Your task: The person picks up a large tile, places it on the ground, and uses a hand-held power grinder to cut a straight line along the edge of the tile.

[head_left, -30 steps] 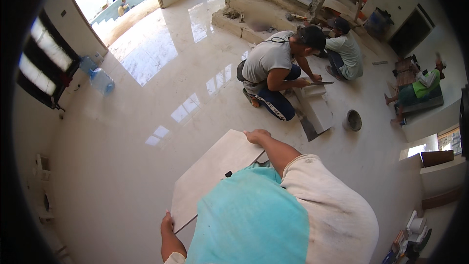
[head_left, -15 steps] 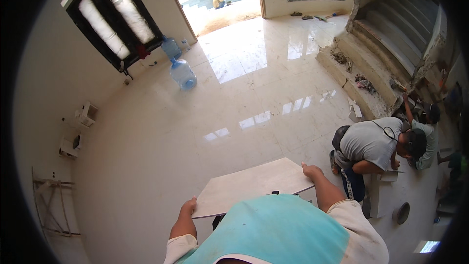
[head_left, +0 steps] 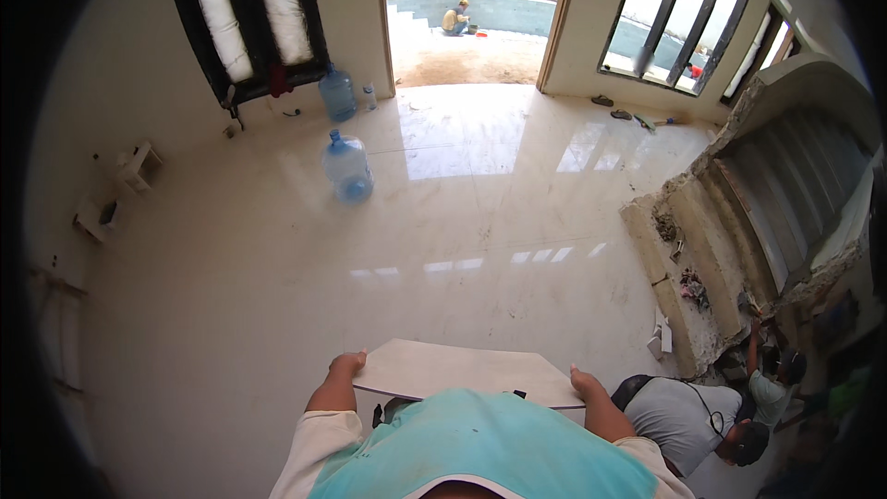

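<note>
The pale slab (head_left: pixel 471 371) spans between both hands (head_left: pixel 347 366) (head_left: pixel 586 383), which grip its opposite ends.

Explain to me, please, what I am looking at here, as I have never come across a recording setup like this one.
Certainly. There is no machine here: a person works with two bare hands. The view comes from a wide fisheye camera worn on that person's head, looking down, so straight edges bend toward the dark rim. The turquoise and cream shirt at the bottom is the wearer's own.

The left hand and right hand grip opposite ends of a pale flat panel in front of the body. Beyond it is a shiny floor, where two big blue water jugs stand upright. At the lower right, a co-worker in a grey shirt bends forward near rough steps.
</note>
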The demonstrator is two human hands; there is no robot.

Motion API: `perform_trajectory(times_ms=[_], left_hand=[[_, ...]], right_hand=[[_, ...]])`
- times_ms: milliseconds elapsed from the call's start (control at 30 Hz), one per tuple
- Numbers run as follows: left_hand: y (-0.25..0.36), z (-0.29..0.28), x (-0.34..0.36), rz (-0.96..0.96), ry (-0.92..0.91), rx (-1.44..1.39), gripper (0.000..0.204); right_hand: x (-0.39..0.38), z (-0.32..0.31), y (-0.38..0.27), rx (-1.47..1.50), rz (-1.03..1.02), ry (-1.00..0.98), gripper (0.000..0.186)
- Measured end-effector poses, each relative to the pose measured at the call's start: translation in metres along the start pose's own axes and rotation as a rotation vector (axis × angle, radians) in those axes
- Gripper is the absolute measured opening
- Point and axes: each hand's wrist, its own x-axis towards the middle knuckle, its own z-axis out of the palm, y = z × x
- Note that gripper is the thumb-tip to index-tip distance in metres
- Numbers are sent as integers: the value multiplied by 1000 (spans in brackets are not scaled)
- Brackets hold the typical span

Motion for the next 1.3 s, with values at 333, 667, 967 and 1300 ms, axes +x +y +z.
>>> perform_trajectory(times_ms=[333,667,967,1300], left_hand=[[215,-177,95,70,13,-30,74],[357,-334,142,-44,93,-131,75],[526,-458,247,-73,93,-108,75],[773,-652,299,72,75,-42,79]], right_hand=[[30,-121,-210,219,77,63,78],[160,-263,-470,62,-77,-13,77],[281,-360,-696,16,-107,-27,77],[365,-480,-863,142,-20,72,76]])
